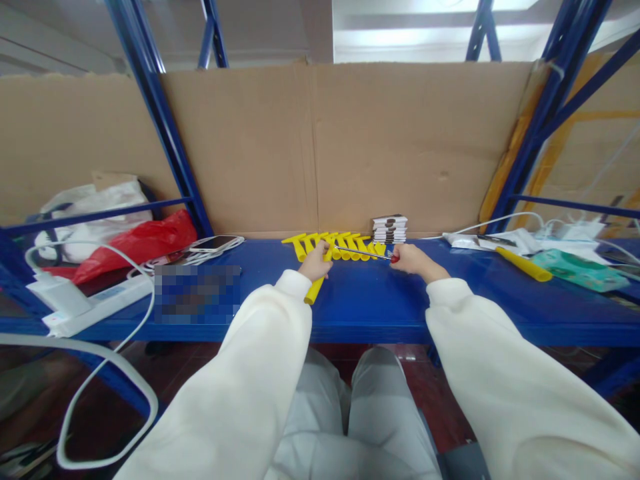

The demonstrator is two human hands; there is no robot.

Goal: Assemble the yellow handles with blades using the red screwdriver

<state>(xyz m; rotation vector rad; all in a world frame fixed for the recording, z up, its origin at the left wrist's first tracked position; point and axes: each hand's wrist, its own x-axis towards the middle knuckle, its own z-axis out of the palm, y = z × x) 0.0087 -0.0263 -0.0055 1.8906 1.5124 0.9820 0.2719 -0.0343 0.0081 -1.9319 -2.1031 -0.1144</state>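
Note:
My left hand (315, 262) is closed around a yellow T-shaped tool (315, 291), its round handle pointing down toward the shelf's front edge. In my right hand (411, 259) is a screwdriver (364, 253), gripped by its red handle. Its thin metal shaft reaches left to the head of the held tool; whether the tip touches it I cannot tell. Behind my hands lies a row of several more yellow T-shaped tools (363, 248), side by side on the blue shelf. A stack of small white-and-brown packets (390, 229) stands behind the row's right end.
The blue shelf (370, 300) is backed by a cardboard wall (250, 153). On the left are a phone (217, 243), a red bag (140, 247) and a white power strip (100, 307) with cables. Another yellow tool (524, 265) and a green packet (580, 270) lie on the right.

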